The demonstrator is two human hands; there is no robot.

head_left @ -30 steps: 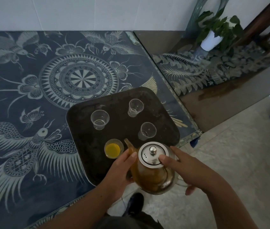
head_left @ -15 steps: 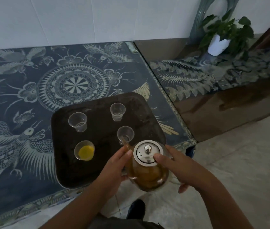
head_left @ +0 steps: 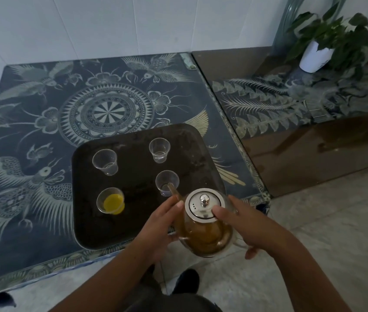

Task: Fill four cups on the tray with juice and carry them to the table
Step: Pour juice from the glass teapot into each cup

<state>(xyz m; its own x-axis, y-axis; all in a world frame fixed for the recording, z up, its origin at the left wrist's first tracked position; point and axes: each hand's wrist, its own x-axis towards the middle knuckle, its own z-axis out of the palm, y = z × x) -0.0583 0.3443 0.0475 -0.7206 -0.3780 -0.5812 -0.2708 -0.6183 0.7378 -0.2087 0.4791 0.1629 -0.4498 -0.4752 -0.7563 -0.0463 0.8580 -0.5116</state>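
A dark square tray (head_left: 133,230) lies on the patterned blue table and carries several clear plastic cups. The near-left cup (head_left: 110,201) holds yellow juice. The far-left cup (head_left: 105,162), the far-right cup (head_left: 159,150) and the near-right cup (head_left: 166,181) look empty. A glass teapot (head_left: 204,230) with a steel lid holds amber juice, and its spout reaches over the near-right cup. My left hand (head_left: 159,224) steadies the pot's left side. My right hand (head_left: 244,224) grips its right side with the thumb pressed on the lid.
The blue patterned table (head_left: 32,122) stands against a white tiled wall. To its right is a lower brown cabinet (head_left: 302,158) with a potted plant (head_left: 322,46) in a white pot. Pale tiled floor (head_left: 325,221) lies on the right, and my dark shoes show below.
The teapot has moved right from the filled near-left cup to the near-right cup, and its spout now sits over that rim. The camera has tilted, so the tray sits lower left in view.
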